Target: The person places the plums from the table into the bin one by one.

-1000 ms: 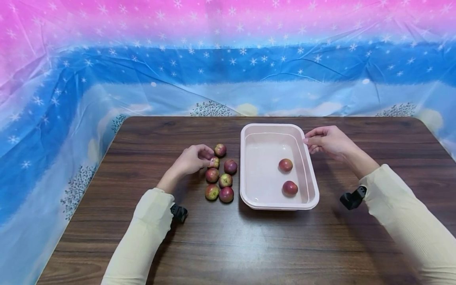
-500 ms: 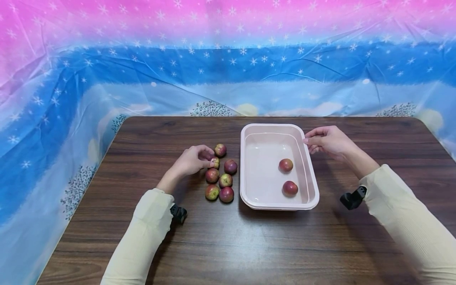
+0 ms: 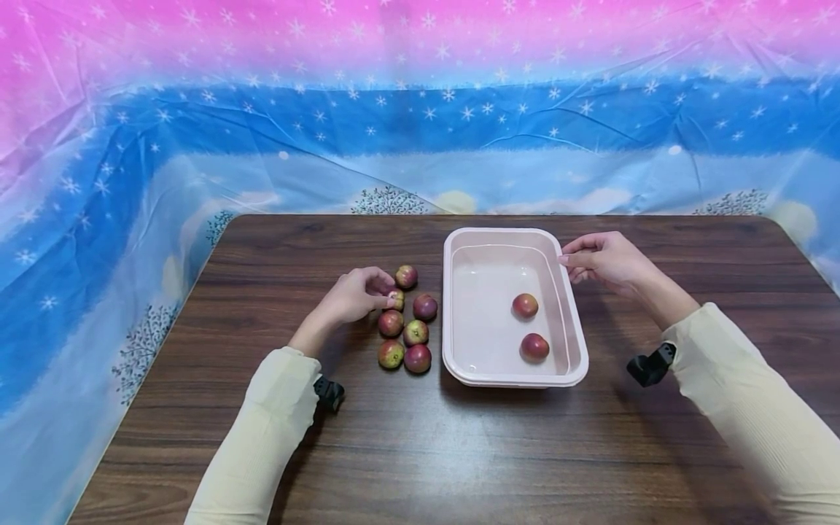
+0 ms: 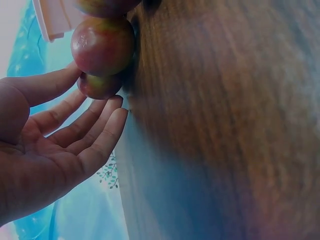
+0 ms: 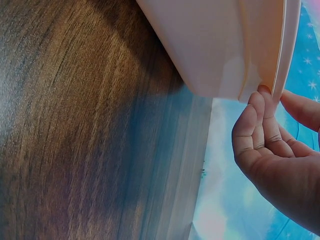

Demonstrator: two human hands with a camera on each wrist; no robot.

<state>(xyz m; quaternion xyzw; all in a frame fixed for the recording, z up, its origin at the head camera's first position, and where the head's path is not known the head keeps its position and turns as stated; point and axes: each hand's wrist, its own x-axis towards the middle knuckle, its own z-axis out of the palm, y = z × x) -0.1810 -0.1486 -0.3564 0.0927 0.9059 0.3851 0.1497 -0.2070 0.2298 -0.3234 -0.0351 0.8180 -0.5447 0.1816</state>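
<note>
1 fruit in tub slightly nearer, pinched fruit partly hidden

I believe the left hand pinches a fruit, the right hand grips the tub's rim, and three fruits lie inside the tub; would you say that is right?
Not quite: the head view shows two fruits inside the tub, not three. The left hand and right hand are as described.

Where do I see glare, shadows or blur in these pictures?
Head view: pale glare on the dark brown wooden table near the pale pink rectangular plastic tray; left wrist view: dimmer, wood grain soft, a highlight on a round red-green fruit; right wrist view: dim, the tray's dark shadow on the table.
</note>
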